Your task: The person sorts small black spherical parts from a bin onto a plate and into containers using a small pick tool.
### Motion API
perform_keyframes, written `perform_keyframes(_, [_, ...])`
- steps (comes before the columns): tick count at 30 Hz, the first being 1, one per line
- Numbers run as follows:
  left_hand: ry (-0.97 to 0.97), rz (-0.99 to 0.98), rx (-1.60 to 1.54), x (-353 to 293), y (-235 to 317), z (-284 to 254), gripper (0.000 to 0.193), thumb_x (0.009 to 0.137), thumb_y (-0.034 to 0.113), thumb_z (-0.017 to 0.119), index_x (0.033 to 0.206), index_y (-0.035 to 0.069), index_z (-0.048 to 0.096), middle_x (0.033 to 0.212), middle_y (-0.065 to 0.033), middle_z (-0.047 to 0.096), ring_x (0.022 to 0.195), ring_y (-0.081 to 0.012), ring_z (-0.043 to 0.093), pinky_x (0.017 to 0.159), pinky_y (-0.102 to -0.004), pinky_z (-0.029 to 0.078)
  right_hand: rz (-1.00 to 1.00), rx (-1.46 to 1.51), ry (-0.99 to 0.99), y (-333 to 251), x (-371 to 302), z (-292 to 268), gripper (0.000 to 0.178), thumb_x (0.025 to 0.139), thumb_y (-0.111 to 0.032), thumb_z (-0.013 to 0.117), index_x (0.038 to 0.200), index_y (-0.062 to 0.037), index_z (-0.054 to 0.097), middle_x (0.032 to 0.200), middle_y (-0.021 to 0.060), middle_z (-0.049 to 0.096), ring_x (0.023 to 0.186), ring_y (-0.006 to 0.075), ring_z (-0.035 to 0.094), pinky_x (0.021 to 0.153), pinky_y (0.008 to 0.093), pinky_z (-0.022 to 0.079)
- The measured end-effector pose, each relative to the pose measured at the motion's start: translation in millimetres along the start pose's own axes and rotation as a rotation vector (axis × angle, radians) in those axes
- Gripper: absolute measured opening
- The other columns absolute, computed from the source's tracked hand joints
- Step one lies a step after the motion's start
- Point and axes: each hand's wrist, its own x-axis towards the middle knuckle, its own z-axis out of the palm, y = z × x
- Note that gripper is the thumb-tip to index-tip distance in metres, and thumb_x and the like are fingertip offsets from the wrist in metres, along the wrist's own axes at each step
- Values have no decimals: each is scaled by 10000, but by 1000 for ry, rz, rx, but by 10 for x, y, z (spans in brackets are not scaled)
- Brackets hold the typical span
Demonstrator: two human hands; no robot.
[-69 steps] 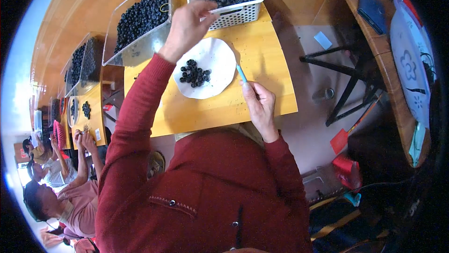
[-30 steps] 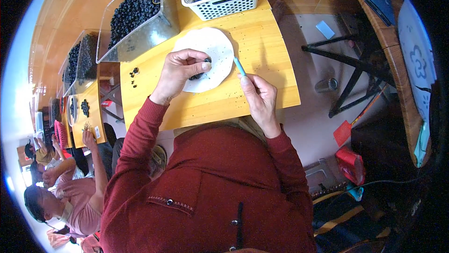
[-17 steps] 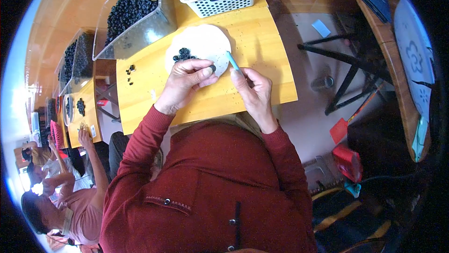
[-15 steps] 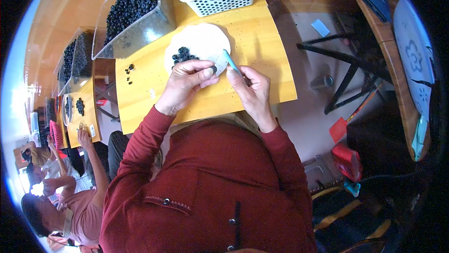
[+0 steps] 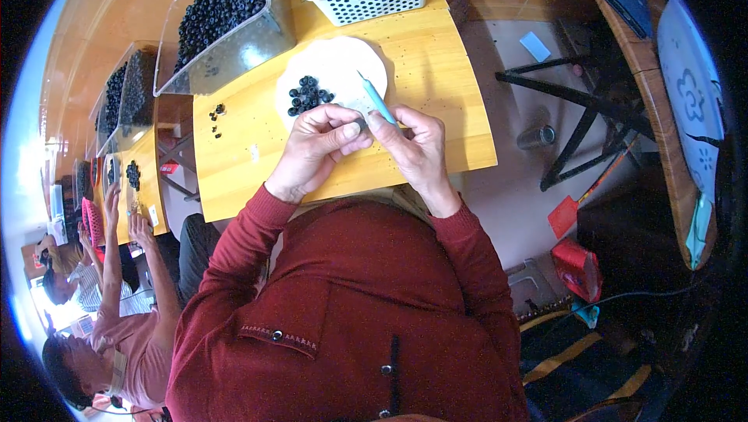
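Over the near edge of a white plate [image 5: 347, 60], my left hand [image 5: 315, 145] pinches a dark blueberry [image 5: 361, 121] between thumb and fingers. The berry is mostly hidden by the fingertips. My right hand [image 5: 418, 149] grips a light-blue pen-shaped tool [image 5: 377, 100] with a thin pointed tip, which slants up and left over the plate. My right thumb is close beside the held berry; whether it touches cannot be made out. A cluster of blueberries [image 5: 308, 96] lies on the left part of the plate, just beyond my left hand.
A clear bin of blueberries [image 5: 214, 17] stands far left, and a white perforated basket [image 5: 374, 7] of blueberries at the back. Small dark bits [image 5: 217, 114] lie on the wooden table [image 5: 436, 95]. At the left, a co-worker [image 5: 128, 344] reaches toward another table.
My right hand has shifted slightly left, closer to my left hand, and the tool's tip has swung up and left. The co-worker's arms have moved; both now reach out to their table.
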Motion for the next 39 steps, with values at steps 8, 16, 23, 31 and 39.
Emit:
perform_keyframes(8, [9, 87, -112, 42, 21, -7, 162, 934, 65, 627, 1095, 50, 626, 1035, -68, 673, 943, -171, 656, 890, -357, 575, -146, -319, 18, -61, -84, -9, 275, 932, -262, 667, 982, 5, 708, 781, 88, 640, 696, 141, 594, 606, 283, 449])
perform_keyframes(16, [39, 138, -186, 74, 30, -5, 121, 938, 56, 619, 1055, 33, 636, 1008, -62, 672, 935, -170, 678, 876, -343, 594, -208, -473, 16, -25, -97, -48, 305, 945, -302, 638, 1009, -11, 706, 712, 105, 569, 618, 209, 563, 555, 339, 420])
perform_keyframes(23, [63, 144, -177, 78, 28, -9, 126, 936, 58, 623, 1059, 36, 637, 1006, -61, 672, 931, -168, 678, 867, -342, 598, -260, -514, 43, 5, -97, -69, 273, 931, -271, 652, 999, -13, 707, 703, 113, 581, 620, 242, 580, 554, 360, 438])
perform_keyframes(31, [66, 146, -154, 76, -13, -28, 123, 936, 53, 621, 1056, 34, 637, 1013, -66, 672, 929, -163, 676, 864, -341, 597, -274, -502, 52, 37, -111, -93, 260, 913, -257, 674, 957, -3, 710, 713, 123, 606, 626, 249, 602, 558, 361, 454])
perform_keyframes(39, [-14, 231, -77, -61, 75, 89, 107, 922, 34, 630, 1029, 44, 638, 1019, -115, 660, 915, -208, 671, 867, -363, 578, -117, -431, 76, 53, -126, -158, 281, 918, -256, 679, 963, 19, 709, 706, 118, 637, 616, 187, 604, 562, 322, 457])
